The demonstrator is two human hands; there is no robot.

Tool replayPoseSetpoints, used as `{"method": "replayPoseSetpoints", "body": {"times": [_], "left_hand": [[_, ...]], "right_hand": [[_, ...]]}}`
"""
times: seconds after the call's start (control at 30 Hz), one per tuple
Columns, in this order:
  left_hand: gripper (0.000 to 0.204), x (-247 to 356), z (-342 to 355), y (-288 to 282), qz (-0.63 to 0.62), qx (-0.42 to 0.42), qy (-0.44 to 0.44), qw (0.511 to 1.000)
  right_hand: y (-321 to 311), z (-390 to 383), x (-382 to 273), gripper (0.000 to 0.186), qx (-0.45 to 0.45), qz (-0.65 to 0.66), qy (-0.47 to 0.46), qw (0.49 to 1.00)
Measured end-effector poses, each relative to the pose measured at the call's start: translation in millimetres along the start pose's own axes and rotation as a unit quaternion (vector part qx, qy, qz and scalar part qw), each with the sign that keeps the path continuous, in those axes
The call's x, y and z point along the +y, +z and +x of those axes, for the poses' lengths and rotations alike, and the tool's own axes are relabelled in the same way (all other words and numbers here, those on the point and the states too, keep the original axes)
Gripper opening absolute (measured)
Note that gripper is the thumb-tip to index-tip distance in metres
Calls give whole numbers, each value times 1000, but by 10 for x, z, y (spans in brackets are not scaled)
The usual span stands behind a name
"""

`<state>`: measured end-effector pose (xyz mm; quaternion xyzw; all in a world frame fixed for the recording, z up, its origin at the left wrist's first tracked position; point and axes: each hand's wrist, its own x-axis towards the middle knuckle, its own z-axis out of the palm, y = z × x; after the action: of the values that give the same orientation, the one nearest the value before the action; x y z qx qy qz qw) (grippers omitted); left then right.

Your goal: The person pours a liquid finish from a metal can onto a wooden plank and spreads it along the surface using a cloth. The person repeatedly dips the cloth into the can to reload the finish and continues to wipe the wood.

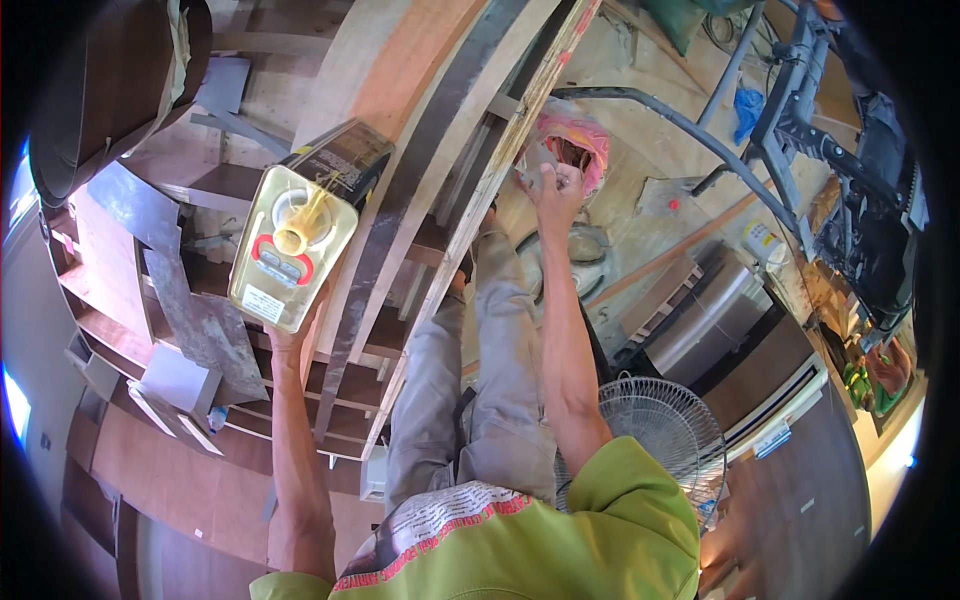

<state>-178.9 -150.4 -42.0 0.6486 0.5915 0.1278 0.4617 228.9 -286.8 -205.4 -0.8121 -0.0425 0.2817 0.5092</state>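
Note:
My left hand (290, 335) is closed on the near lower side of a rectangular metal can (255, 215); most of its fingers are hidden behind the can. The can has a pale gold top, dark printed sides, a red handle (262, 250) and a round opening with yellowish, sticky-looking residue. It is over the curved wooden frame. My right hand (557, 190) is closed, fingers curled, beside a pink plastic bag (597, 150) whose mouth gapes open. A greyish flat edge shows at its fingers, too unclear to name.
Curved wooden framing (440, 130) with open slots runs between my arms. A wire-caged fan (660, 430) stands close by my right elbow. Grey metal tubing (740, 150) rises at the right. Loose grey sheets (200, 320) lie on the shelving at the left.

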Motion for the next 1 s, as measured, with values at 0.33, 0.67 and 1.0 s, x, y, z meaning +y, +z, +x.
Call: {"method": "replayPoseSetpoints", "body": {"times": [0.33,0.67,1.0], "left_hand": [[25,33,0,14,3,-8,-10,1000],[23,9,27,-16,10,-35,5,999],[19,102,57,7,46,-28,34,998]], "right_hand": [[130,-336,83,16,-120,103,105,982],[-25,-417,-46,19,-89,-22,21,996],[-46,-158,-44,21,-36,-93,-56,993]]}}
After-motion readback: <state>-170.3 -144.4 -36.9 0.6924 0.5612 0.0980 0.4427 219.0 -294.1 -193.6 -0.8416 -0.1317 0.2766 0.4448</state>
